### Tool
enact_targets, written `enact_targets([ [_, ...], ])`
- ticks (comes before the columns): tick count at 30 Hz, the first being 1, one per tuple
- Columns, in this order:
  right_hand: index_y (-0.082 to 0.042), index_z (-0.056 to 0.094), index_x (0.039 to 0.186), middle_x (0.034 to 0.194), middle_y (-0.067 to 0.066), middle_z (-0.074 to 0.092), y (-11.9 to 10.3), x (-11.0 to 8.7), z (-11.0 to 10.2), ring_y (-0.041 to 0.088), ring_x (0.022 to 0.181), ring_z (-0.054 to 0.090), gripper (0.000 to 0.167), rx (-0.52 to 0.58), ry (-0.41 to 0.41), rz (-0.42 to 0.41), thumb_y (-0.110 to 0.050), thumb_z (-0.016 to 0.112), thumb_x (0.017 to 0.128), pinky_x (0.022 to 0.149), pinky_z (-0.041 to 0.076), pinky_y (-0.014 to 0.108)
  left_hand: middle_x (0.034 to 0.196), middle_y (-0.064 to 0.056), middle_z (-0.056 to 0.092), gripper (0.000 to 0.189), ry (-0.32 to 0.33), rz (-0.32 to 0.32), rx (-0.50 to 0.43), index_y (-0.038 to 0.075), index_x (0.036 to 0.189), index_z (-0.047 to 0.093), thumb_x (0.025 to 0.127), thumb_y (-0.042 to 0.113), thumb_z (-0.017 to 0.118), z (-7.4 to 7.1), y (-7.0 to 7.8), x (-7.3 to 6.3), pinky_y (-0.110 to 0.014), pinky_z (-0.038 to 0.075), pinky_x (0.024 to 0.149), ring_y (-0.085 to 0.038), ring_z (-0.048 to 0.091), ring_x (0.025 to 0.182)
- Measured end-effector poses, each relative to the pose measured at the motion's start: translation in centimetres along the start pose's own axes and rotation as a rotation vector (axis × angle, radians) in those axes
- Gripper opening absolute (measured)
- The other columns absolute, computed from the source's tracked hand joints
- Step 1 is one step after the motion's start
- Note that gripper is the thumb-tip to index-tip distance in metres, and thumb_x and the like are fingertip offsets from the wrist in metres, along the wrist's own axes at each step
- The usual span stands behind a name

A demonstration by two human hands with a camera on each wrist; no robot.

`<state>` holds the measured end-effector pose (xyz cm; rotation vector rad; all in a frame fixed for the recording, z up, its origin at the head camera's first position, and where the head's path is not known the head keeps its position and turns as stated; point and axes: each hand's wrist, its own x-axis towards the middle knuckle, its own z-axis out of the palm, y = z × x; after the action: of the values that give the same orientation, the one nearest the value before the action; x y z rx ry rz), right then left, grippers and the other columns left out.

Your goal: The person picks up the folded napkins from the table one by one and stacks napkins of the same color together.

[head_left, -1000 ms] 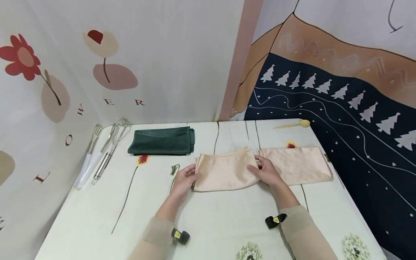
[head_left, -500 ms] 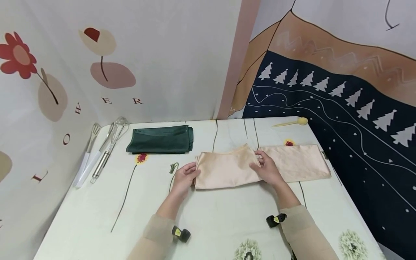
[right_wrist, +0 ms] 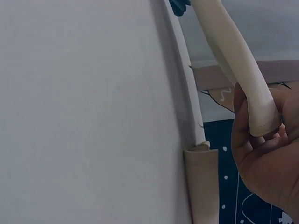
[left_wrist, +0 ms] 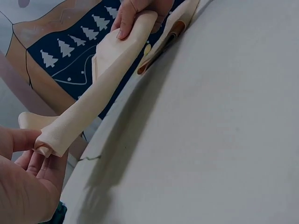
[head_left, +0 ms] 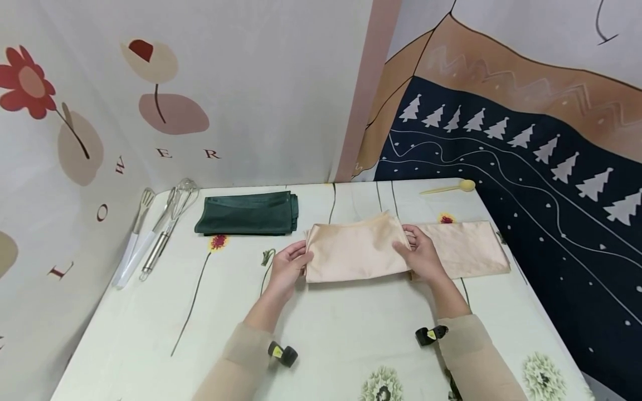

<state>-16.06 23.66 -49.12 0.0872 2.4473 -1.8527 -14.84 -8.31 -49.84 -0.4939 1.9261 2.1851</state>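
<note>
Between both hands is a folded peach satin cloth [head_left: 357, 250], raised off the table as the wrist views show. My left hand [head_left: 287, 268] pinches its left end, thumb on the near face and fingers behind. At the other end my right hand [head_left: 423, 256] grips the cloth the same way. In the left wrist view the folded layers of the cloth [left_wrist: 88, 112] show beside the left thumb. A second folded peach cloth [head_left: 463, 250] lies flat on the table to the right, its left end overlapped by the right hand in the head view.
A folded dark green cloth [head_left: 248, 214] lies at the back left of the table [head_left: 331, 340]. Left of it are a whisk [head_left: 168, 231] and white-handled utensils [head_left: 131, 245]. A yellow spoon [head_left: 453, 187] lies at the back right edge. Printed curtains hang behind.
Both hands have moved the peach cloth slightly up and to the right in the head view. Its sagging lower edge is now straighter. The other things have stayed in place.
</note>
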Motion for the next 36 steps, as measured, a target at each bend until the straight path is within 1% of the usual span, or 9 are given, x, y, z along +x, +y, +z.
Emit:
enact_targets([
  [8,-0.005,0.044,0.146,0.131,0.028,0.061,-0.9,0.2,-1.9,0.012,0.082,0.071,0.049,0.022,0.016,0.019,-0.015,0.064,0.101,0.068,0.062,0.032,0.115,-0.011,0.066,0.041,-0.057,0.051,-0.037,0.001,0.134,0.062,0.094,0.002,0.070,1.7,1.2,0.0,-0.020,0.053,0.061,-0.010,0.066,0.081],
  [15,-0.005,0.043,0.147,0.132,0.028,0.060,-0.9,0.1,-3.4,0.010,0.083,0.071,0.051,0.023,0.055,0.014,-0.018,0.064,0.102,0.070,0.062,0.031,0.112,-0.011,0.067,0.039,-0.088,0.068,-0.040,0.000,0.131,0.064,0.093,0.001,0.071,3.4,1.8,0.0,-0.020,0.054,0.062,-0.011,0.066,0.081],
  [21,-0.005,0.042,0.148,0.133,0.027,0.060,-0.7,0.0,-4.7,0.006,0.085,0.070,0.053,0.006,0.087,0.003,-0.020,0.064,0.102,0.070,0.061,0.028,0.111,-0.010,0.068,0.038,-0.120,0.076,-0.039,-0.001,0.130,0.064,0.092,0.001,0.071,5.0,2.0,0.0,-0.021,0.053,0.061,-0.011,0.066,0.079],
  [23,-0.003,0.042,0.148,0.126,0.020,0.065,-0.6,-0.1,-5.3,0.006,0.085,0.070,0.053,0.016,0.093,-0.008,-0.018,0.064,0.102,0.070,0.061,0.027,0.111,-0.010,0.068,0.038,-0.130,0.076,-0.034,-0.001,0.129,0.063,0.092,0.001,0.071,5.6,1.9,0.0,-0.021,0.052,0.060,-0.011,0.066,0.078],
  [25,-0.003,0.042,0.147,0.118,0.008,0.069,-0.5,-0.3,-5.8,0.005,0.084,0.070,0.053,0.027,0.101,-0.018,-0.017,0.065,0.101,0.070,0.061,0.025,0.112,-0.010,0.068,0.037,-0.139,0.071,-0.024,0.000,0.129,0.064,0.092,0.002,0.071,6.1,1.7,0.0,-0.021,0.052,0.061,-0.011,0.066,0.079],
  [27,-0.002,0.043,0.146,0.109,-0.006,0.068,-0.4,-0.4,-6.3,0.005,0.084,0.070,0.053,0.036,0.114,-0.020,-0.017,0.065,0.101,0.069,0.061,0.024,0.112,-0.010,0.068,0.037,-0.147,0.066,-0.016,0.001,0.129,0.064,0.092,0.002,0.071,6.6,1.5,0.0,-0.021,0.053,0.062,-0.011,0.066,0.080],
  [28,-0.002,0.043,0.146,0.106,-0.011,0.067,-0.3,-0.5,-6.4,0.004,0.084,0.070,0.053,0.036,0.121,-0.019,-0.017,0.066,0.100,0.069,0.060,0.024,0.112,-0.010,0.068,0.037,-0.152,0.062,-0.013,0.001,0.129,0.064,0.092,0.002,0.071,6.9,1.4,0.0,-0.022,0.053,0.062,-0.012,0.066,0.081],
  [32,-0.004,0.046,0.145,0.103,-0.018,0.067,0.0,-0.7,-7.1,0.003,0.082,0.069,0.053,0.045,0.151,-0.015,-0.018,0.068,0.099,0.067,0.060,0.022,0.113,-0.011,0.068,0.038,-0.171,0.056,-0.018,0.000,0.129,0.064,0.091,0.000,0.071,7.8,1.0,0.0,-0.022,0.055,0.064,-0.013,0.067,0.082],
  [36,-0.008,0.050,0.141,0.103,-0.021,0.067,0.2,-0.8,-7.8,0.002,0.080,0.068,0.047,0.047,0.180,-0.007,-0.017,0.068,0.099,0.063,0.058,0.019,0.112,-0.011,0.068,0.038,-0.186,0.053,-0.039,-0.002,0.128,0.064,0.090,-0.002,0.071,8.6,0.7,-0.1,-0.022,0.055,0.064,-0.013,0.067,0.081],
])
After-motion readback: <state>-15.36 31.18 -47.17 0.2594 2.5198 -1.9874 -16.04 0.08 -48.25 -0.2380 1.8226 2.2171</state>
